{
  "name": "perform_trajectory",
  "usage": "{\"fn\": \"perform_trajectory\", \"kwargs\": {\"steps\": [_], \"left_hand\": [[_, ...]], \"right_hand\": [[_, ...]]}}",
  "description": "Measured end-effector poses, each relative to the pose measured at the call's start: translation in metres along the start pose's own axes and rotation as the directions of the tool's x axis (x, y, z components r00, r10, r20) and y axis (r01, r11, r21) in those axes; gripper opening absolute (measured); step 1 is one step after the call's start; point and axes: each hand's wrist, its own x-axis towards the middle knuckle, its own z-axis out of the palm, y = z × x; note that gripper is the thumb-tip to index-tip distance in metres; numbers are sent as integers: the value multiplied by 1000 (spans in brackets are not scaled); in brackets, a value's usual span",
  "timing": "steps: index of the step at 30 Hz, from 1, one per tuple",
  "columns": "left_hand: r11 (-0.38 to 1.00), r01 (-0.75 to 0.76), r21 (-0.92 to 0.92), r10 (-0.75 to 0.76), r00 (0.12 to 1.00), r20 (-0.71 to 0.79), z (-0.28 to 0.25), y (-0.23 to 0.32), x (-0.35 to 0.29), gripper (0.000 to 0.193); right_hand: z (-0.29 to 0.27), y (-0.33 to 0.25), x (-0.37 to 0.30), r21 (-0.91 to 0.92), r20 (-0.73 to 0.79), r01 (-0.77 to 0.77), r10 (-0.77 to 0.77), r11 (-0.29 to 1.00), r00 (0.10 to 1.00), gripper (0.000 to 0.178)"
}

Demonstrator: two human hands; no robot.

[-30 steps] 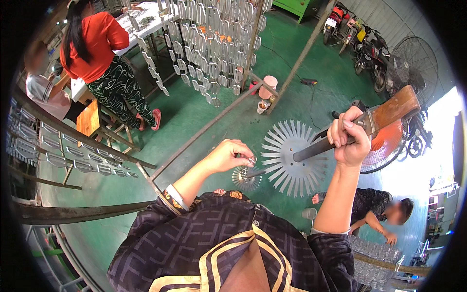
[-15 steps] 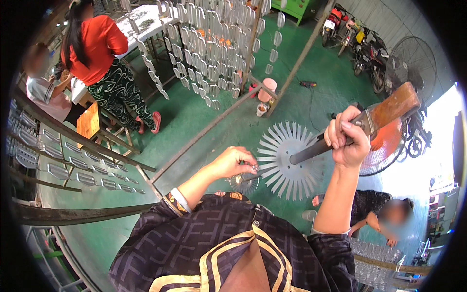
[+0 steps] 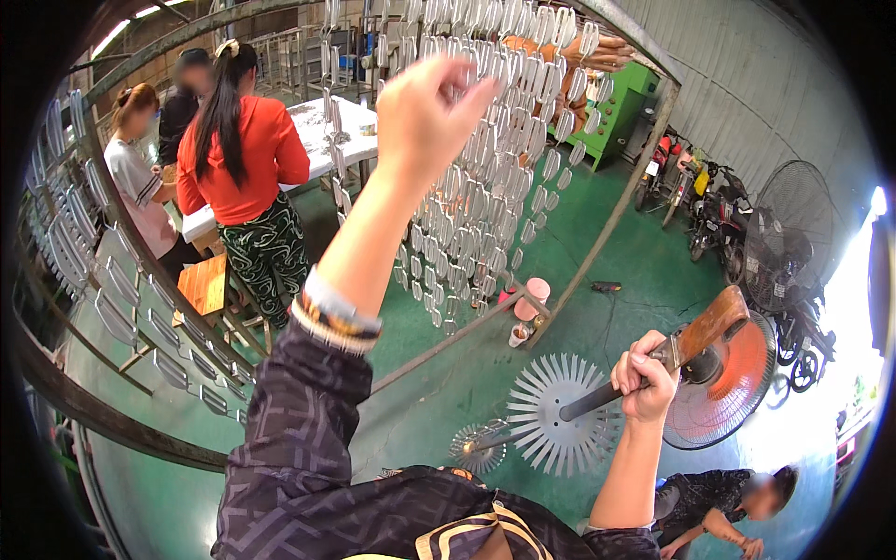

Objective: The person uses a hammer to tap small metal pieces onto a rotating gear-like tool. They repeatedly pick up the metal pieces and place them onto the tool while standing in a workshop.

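Note:
My left hand [image 3: 425,117] is raised in front of hanging strings of silvery metal loops [image 3: 485,196]. Its fingers are curled and smeared by motion, so whether it holds or touches a loop cannot be made out. My right hand [image 3: 646,378] is closed around a dark round rod [image 3: 593,403] that has a flat brown wooden piece [image 3: 709,327] at its upper end. The rod runs down to the middle of a large grey disc [image 3: 537,425] with radial slats. Beyond it, a thinner bar reaches a small toothed disc [image 3: 474,450].
Metal frame bars [image 3: 607,210] surround the hanging loops, and more loops hang at the left [image 3: 117,285]. An orange-centred fan [image 3: 733,397] stands at right. Someone crouches at lower right [image 3: 714,504]; several people are at a white table [image 3: 359,140]. A pink bucket [image 3: 532,299] stands on the floor.
My left hand has left the small toothed disc and risen to the hanging loops. The view has tilted up. My right hand still grips the rod.

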Motion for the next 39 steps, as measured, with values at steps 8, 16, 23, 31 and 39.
{"fn": "perform_trajectory", "kwargs": {"steps": [8,16,23,31,39], "left_hand": [[931,84,354,-57,995,-85,64,13,86,29],[961,-258,104,277,867,-415,57,-27,115,12],[868,486,-105,-436,846,307,12,-7,74,25],[786,590,-182,-266,589,763,-11,-38,-91,14],[446,875,-190,-212,310,927,-19,-11,-266,15]], "right_hand": [[-5,-2,-18,-31,-108,60,-63,998,992,12],[-8,-1,-21,-29,-135,85,-88,996,987,11],[-8,-3,-19,-47,-141,34,-41,998,989,11],[-13,-1,-14,-27,-6,-1,1,1000,1000,11],[-22,1,-10,-4,117,-32,32,999,993,15]]}}
